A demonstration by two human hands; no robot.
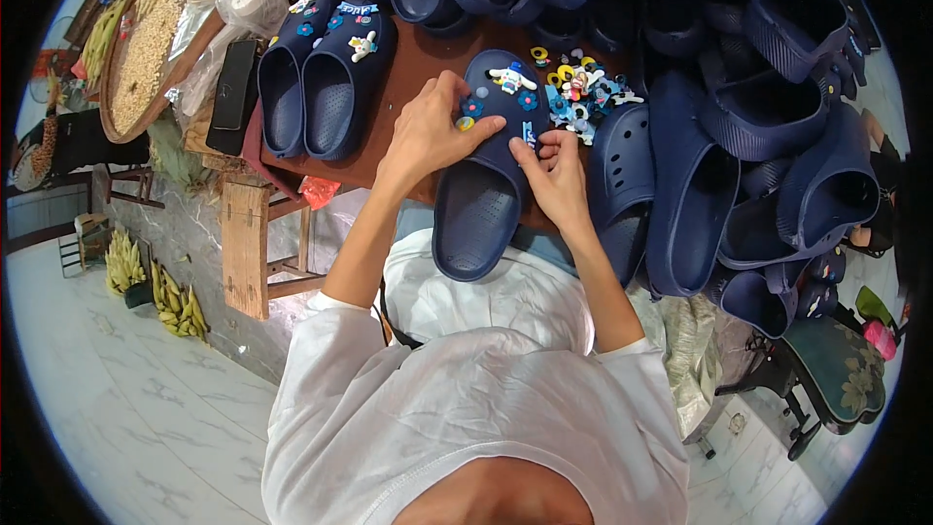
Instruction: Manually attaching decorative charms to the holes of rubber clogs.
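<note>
A navy blue clog (476, 219) lies on the brown table, its heel jutting over the near edge above my lap. White character, flower and yellow round charms dot its toe. My left hand (428, 131) grips the clog's left side, thumb stretched across the top. At the right side, my right hand (556, 175) has its thumb against a small blue-and-white charm (528, 132), with the fingers curled; their undersides are hidden. Just beyond that hand is a pile of mixed charms (588, 92). A pair of decorated navy clogs (332, 102) stands to the left.
Several plain navy clogs (690, 185) are heaped along the right and far side. A black phone (234, 86) rests at the left, beside a round tray of pale grains (146, 58). Below stand a wooden stool (245, 248) and banana bunches (177, 306); a chair (834, 369) is at lower right.
</note>
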